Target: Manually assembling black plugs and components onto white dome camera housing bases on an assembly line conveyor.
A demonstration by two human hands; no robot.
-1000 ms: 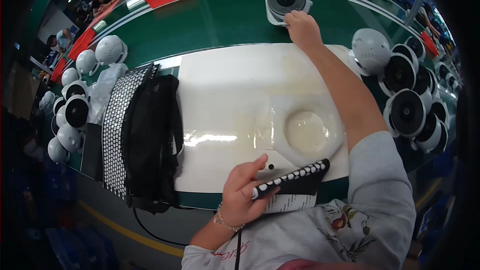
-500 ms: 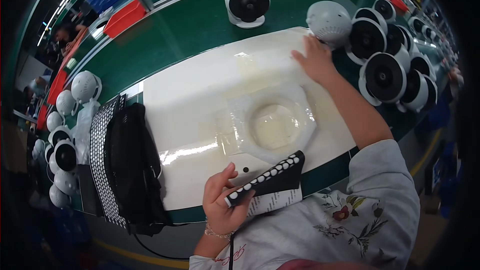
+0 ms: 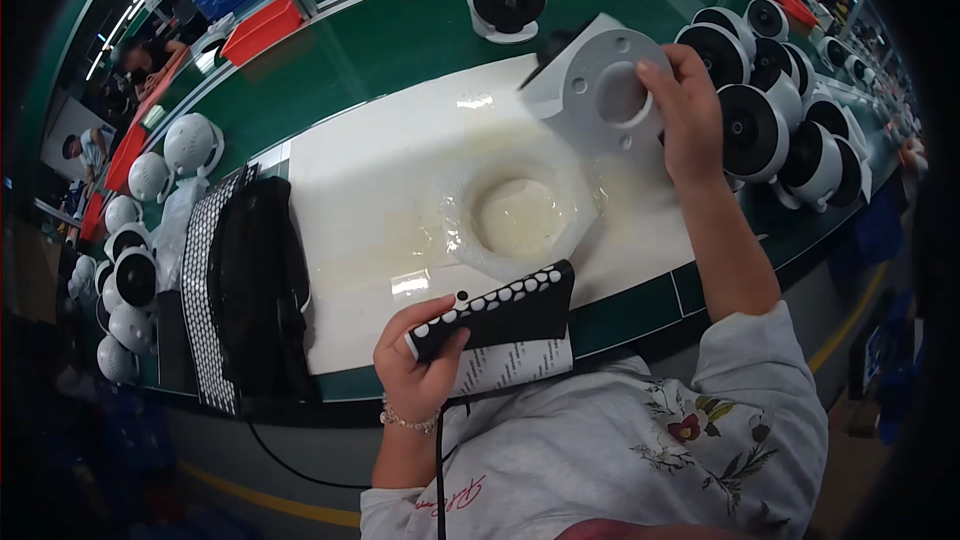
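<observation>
Your right hand (image 3: 690, 115) clamps a tilted fan (image 3: 588, 105), your left hand (image 3: 413, 365) pinches a dotted black strip (image 3: 515, 318)!

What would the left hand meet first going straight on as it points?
Probably the pale ring, past a small black dot that may be a flat mark. The left hand points away and rightward; its height is unclear, so it could pass above.
</observation>
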